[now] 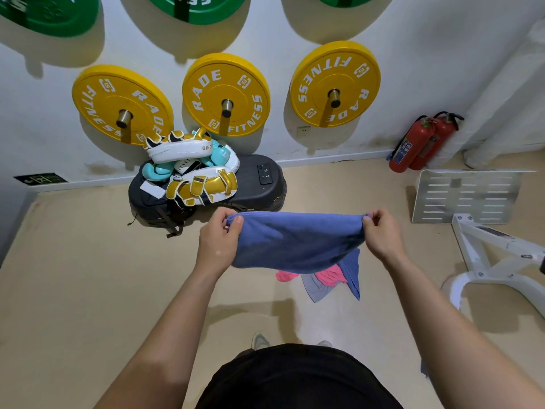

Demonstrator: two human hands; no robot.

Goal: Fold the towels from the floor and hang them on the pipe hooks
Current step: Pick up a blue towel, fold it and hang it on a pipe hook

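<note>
Low on the white wall at the far left sits a green exit sign [41,179]. Further along, 3 yellow weight plates [226,94] hang on pegs, with green plates [197,7] above them cut off by the top edge. Under the left and middle yellow plates, a black pad [267,184] lies on the beige floor [73,276] against the wall, heaped with boxing pads and gloves [191,169] in white, gold and turquoise. Nearer the person, the left hand [219,236] pinches the left top corner of a blue towel [298,242], thumb on the near side and fingers curled round the cloth. The towel is up in the air, stretched wide between both hands, its top edge nearly level and its lower edge sagging in a curve. The right hand [382,234] grips the right top corner in the same way, thumb and fingertips closed on the fabric. Just below the towel's lower right edge, a small pile of towels [330,280] in pink, grey-blue and blue lies crumpled on the floor, partly hidden behind the held one. To the right, 2 red fire extinguishers [421,143] stand against the wall near the corner. In front of them a white slotted metal plate [466,196] joins a white tubular frame [495,255] that runs off the right edge.
</note>
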